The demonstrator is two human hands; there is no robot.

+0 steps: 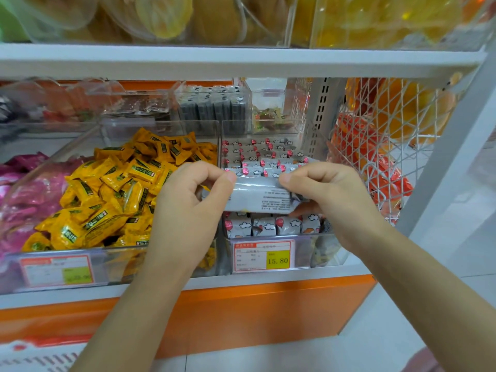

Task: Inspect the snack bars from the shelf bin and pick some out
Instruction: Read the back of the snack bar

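The left hand [188,202] and right hand [332,194] pinch a silver snack bar [259,196], hiding its ends. More bars [257,157] sit beyond the fingers.

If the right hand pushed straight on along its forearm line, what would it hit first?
Beyond the snack bar it pinches, the right hand would likely meet the packed bars in the clear bin; depth is unclear from one view.
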